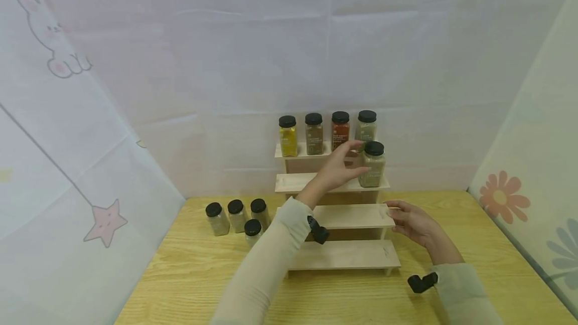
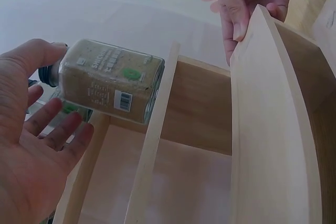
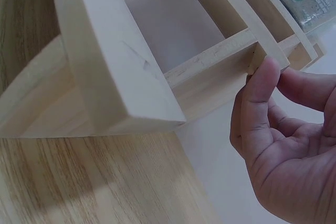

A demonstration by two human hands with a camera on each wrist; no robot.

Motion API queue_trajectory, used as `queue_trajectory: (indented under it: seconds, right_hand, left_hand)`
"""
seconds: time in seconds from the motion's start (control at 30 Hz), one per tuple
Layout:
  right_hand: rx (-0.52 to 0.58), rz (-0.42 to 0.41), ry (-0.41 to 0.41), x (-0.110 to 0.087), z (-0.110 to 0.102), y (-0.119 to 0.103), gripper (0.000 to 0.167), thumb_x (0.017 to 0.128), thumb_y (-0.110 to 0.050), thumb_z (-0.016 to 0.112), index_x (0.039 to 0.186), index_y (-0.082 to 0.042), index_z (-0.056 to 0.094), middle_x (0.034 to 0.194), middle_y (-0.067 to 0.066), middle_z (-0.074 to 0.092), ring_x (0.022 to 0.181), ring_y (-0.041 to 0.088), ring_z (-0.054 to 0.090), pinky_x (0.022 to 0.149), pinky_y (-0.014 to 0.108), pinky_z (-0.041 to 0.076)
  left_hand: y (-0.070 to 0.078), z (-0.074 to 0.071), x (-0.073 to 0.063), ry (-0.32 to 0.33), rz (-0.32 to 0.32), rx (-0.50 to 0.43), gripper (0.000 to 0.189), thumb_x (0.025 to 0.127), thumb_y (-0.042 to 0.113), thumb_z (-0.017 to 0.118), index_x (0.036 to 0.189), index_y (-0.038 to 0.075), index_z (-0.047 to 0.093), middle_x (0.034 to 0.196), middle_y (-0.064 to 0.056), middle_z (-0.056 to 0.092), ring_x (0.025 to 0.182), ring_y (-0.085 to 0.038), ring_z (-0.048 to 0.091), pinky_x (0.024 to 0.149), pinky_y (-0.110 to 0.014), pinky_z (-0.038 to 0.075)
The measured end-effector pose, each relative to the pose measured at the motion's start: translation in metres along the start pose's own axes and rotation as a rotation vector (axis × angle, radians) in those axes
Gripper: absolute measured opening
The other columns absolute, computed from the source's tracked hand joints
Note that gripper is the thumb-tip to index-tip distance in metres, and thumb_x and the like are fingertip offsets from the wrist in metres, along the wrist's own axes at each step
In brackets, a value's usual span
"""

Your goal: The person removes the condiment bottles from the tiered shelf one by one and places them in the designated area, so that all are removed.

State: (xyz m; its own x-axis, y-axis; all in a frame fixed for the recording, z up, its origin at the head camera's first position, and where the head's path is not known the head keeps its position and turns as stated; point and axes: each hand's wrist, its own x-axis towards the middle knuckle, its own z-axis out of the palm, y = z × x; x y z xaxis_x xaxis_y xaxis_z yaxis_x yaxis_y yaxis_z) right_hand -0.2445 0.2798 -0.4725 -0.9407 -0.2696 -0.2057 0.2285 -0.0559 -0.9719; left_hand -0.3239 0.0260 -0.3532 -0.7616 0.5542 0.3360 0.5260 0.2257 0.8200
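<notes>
A glass spice jar (image 1: 372, 168) with a black cap and greenish-tan powder stands upright at the right end of the second tier from the top of a pale wooden stepped rack (image 1: 347, 216). My left hand (image 1: 336, 168) is at the jar's left side, thumb tip near the glass and fingers loosely spread. In the left wrist view the thumb is by the neck of the jar (image 2: 110, 80), and the other fingers stand apart from the glass. My right hand (image 1: 413, 222) pinches the right end of the tier below between thumb and fingers (image 3: 260, 93).
Several black-capped spice jars, including a yellow one (image 1: 288, 137) and a red one (image 1: 340, 130), line the top tier. More jars (image 1: 218, 219) stand on the wooden table (image 1: 180, 275) left of the rack. A pale printed sheet (image 1: 226, 64) hangs behind.
</notes>
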Motion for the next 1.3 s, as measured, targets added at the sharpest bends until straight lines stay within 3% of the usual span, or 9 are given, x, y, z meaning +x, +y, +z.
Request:
queue_trajectory:
  seconds: [0.23, 0.5, 0.77, 1.07, 1.3]
  right_hand:
    - [0.009, -0.002, -0.004, 0.0, 0.0, 0.0, 0.066, 0.104, -0.017, 0.059, 0.155, 0.005, 0.023, 0.108, 0.002, 0.049, 0.079, 0.009, 0.056, 0.073, 0.024, 0.056]
    - [0.001, 0.003, 0.009, 0.002, -0.003, 0.004, 0.062, 0.104, -0.017, 0.058, 0.154, 0.004, 0.026, 0.106, 0.002, 0.049, 0.077, 0.008, 0.055, 0.073, 0.024, 0.057]
    - [-0.006, 0.0, 0.002, 0.001, -0.001, 0.002, 0.065, 0.105, -0.017, 0.058, 0.155, 0.004, 0.023, 0.111, 0.003, 0.045, 0.078, 0.008, 0.054, 0.074, 0.024, 0.056]
    - [0.003, 0.004, 0.009, 0.002, -0.001, 0.004, 0.06, 0.105, -0.017, 0.058, 0.153, 0.001, 0.028, 0.107, 0.003, 0.045, 0.077, 0.009, 0.054, 0.073, 0.024, 0.056]
    - [-0.018, 0.011, 0.019, 0.001, -0.001, 0.002, 0.066, 0.105, -0.018, 0.058, 0.157, 0.003, 0.022, 0.111, 0.003, 0.043, 0.079, 0.009, 0.054, 0.074, 0.024, 0.056]
  left_hand:
    - [0.0, 0.009, 0.009, 0.011, -0.008, -0.031, 0.07, 0.091, 0.015, 0.078, 0.152, 0.014, 0.042, 0.151, -0.008, 0.046, 0.132, -0.029, 0.053, 0.109, -0.048, 0.045]
    - [0.0, 0.017, 0.017, 0.021, -0.046, -0.025, 0.074, 0.089, 0.016, 0.08, 0.152, 0.019, 0.042, 0.149, -0.007, 0.049, 0.129, -0.028, 0.055, 0.105, -0.034, 0.049]
    - [-0.002, 0.025, 0.022, 0.04, -0.06, 0.003, 0.077, 0.088, 0.014, 0.081, 0.153, 0.019, 0.041, 0.144, -0.006, 0.054, 0.13, -0.027, 0.054, 0.1, -0.032, 0.05]
    - [0.0, 0.027, 0.019, 0.102, -0.034, -0.002, 0.075, 0.084, 0.011, 0.085, 0.148, 0.019, 0.049, 0.133, -0.004, 0.061, 0.113, -0.018, 0.058, 0.087, -0.025, 0.052]
    - [0.015, 0.022, 0.007, 0.102, -0.013, -0.002, 0.076, 0.081, 0.016, 0.088, 0.147, 0.024, 0.052, 0.13, 0.001, 0.062, 0.111, -0.013, 0.057, 0.088, -0.025, 0.052]
